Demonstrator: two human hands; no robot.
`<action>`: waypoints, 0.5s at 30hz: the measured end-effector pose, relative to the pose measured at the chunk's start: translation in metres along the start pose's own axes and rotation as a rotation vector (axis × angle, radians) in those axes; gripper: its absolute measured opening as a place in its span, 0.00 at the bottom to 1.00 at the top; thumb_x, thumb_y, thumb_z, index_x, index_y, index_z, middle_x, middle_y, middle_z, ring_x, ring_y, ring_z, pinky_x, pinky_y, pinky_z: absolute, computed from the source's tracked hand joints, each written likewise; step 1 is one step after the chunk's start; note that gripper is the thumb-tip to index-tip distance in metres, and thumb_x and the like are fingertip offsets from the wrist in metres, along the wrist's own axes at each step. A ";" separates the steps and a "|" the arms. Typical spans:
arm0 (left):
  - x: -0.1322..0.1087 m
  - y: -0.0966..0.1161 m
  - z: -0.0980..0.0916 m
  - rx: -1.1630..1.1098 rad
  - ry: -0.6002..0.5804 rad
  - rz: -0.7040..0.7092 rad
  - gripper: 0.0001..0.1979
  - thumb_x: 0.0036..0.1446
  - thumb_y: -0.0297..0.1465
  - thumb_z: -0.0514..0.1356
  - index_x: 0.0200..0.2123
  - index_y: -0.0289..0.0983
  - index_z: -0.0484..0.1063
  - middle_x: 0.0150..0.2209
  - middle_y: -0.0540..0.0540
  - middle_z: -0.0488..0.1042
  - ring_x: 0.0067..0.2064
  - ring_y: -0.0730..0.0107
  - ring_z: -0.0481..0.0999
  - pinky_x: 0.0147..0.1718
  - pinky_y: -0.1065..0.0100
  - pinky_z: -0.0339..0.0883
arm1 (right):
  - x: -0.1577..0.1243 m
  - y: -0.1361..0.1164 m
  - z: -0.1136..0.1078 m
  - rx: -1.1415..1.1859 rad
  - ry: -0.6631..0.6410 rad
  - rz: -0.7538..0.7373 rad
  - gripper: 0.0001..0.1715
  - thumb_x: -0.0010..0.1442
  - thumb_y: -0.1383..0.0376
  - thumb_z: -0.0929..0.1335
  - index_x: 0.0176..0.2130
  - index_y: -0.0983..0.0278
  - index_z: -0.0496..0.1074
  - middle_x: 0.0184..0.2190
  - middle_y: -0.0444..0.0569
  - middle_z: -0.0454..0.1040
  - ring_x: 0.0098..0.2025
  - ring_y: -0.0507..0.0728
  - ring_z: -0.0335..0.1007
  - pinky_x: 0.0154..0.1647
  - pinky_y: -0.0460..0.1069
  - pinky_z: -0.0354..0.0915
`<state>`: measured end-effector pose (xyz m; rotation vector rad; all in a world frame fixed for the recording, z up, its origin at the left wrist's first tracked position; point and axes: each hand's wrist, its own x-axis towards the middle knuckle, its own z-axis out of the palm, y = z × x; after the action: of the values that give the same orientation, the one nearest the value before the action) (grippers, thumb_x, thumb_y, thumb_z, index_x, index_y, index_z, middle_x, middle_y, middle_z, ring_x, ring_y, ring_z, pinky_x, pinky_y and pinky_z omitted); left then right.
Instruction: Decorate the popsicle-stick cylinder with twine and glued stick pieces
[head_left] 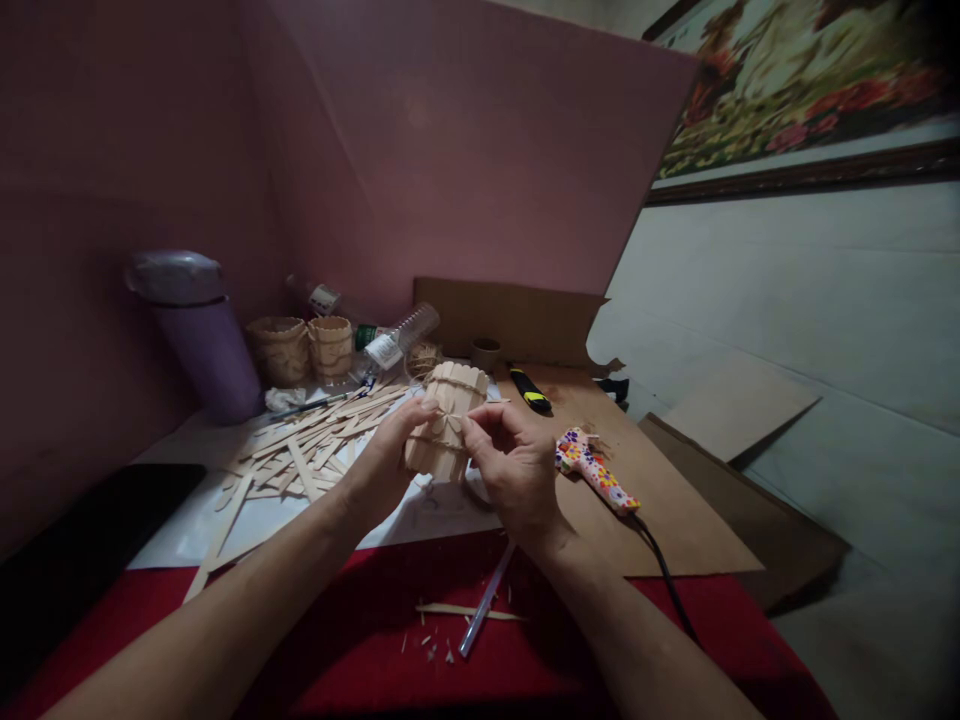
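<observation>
A small pot (455, 384) made of upright wooden craft sticks is held tilted above the table. Twine rings it near the top and lower down, and a twine bow (448, 421) sits on its front. My left hand (384, 445) is closed around the pot's left side, its thumb by the upper rim. With thumb and forefinger together, my right hand (517, 465) pinches the right end of the bow. The pot's back and the left hand's other fingers are hidden.
Loose craft sticks (300, 455) pile up on white paper at left. Two finished-looking pots (331, 350), a plastic bottle (401, 335) and a purple tumbler (202, 345) stand behind. On cardboard lie a cutter (529, 390) and flowered glue gun (592, 470). A glue stick (486, 605) lies in front.
</observation>
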<state>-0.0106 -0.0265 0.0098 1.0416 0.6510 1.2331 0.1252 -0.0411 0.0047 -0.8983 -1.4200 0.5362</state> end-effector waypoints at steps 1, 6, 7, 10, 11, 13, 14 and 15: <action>0.000 0.000 0.000 -0.017 0.013 -0.018 0.09 0.54 0.36 0.60 0.32 0.35 0.71 0.26 0.49 0.71 0.27 0.71 0.69 0.25 0.71 0.65 | -0.001 0.001 0.000 -0.030 0.005 -0.044 0.06 0.57 0.64 0.68 0.30 0.64 0.73 0.24 0.44 0.71 0.26 0.51 0.66 0.28 0.47 0.63; -0.001 0.001 0.002 -0.080 0.030 -0.070 0.09 0.52 0.35 0.61 0.31 0.34 0.72 0.25 0.48 0.72 0.26 0.70 0.70 0.25 0.70 0.67 | -0.001 0.003 -0.001 -0.088 0.016 -0.162 0.06 0.58 0.67 0.67 0.31 0.64 0.75 0.27 0.46 0.73 0.29 0.53 0.68 0.31 0.48 0.64; 0.000 0.001 0.002 -0.089 0.027 -0.079 0.10 0.52 0.35 0.61 0.32 0.33 0.72 0.26 0.47 0.73 0.26 0.69 0.71 0.26 0.69 0.67 | 0.000 0.003 -0.001 -0.091 0.023 -0.169 0.06 0.57 0.68 0.67 0.31 0.64 0.76 0.27 0.46 0.73 0.29 0.53 0.68 0.31 0.48 0.64; 0.000 0.002 0.002 -0.118 0.037 -0.088 0.11 0.52 0.35 0.62 0.34 0.33 0.74 0.28 0.46 0.75 0.27 0.69 0.72 0.26 0.70 0.67 | 0.001 0.003 -0.001 -0.083 0.034 -0.190 0.07 0.56 0.69 0.67 0.31 0.63 0.77 0.27 0.47 0.74 0.31 0.54 0.69 0.31 0.49 0.65; -0.001 0.002 0.002 -0.124 0.041 -0.085 0.11 0.52 0.35 0.62 0.34 0.33 0.74 0.28 0.45 0.76 0.27 0.69 0.73 0.26 0.70 0.67 | 0.001 0.004 -0.001 -0.078 0.035 -0.201 0.08 0.56 0.70 0.67 0.31 0.62 0.77 0.28 0.47 0.74 0.31 0.54 0.69 0.32 0.49 0.65; -0.001 0.002 0.003 -0.121 0.045 -0.082 0.11 0.51 0.35 0.63 0.34 0.33 0.75 0.29 0.45 0.77 0.28 0.68 0.73 0.26 0.69 0.68 | 0.001 0.005 -0.002 -0.078 0.036 -0.227 0.08 0.56 0.70 0.68 0.31 0.62 0.78 0.28 0.47 0.74 0.31 0.54 0.70 0.33 0.49 0.66; -0.002 0.002 0.003 -0.113 0.044 -0.082 0.12 0.50 0.35 0.63 0.35 0.32 0.75 0.29 0.44 0.77 0.28 0.67 0.73 0.26 0.68 0.68 | 0.001 0.007 -0.002 -0.083 0.036 -0.242 0.08 0.55 0.71 0.68 0.31 0.61 0.78 0.28 0.46 0.74 0.32 0.54 0.70 0.33 0.49 0.66; -0.002 0.002 0.003 -0.103 0.041 -0.082 0.12 0.50 0.35 0.63 0.35 0.32 0.75 0.29 0.44 0.77 0.28 0.67 0.73 0.26 0.68 0.68 | 0.001 0.008 -0.002 -0.089 0.034 -0.258 0.09 0.55 0.71 0.68 0.31 0.61 0.78 0.28 0.46 0.74 0.32 0.54 0.70 0.33 0.50 0.66</action>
<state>-0.0094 -0.0292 0.0126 0.8975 0.6487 1.2062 0.1284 -0.0359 -0.0007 -0.7753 -1.5110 0.2640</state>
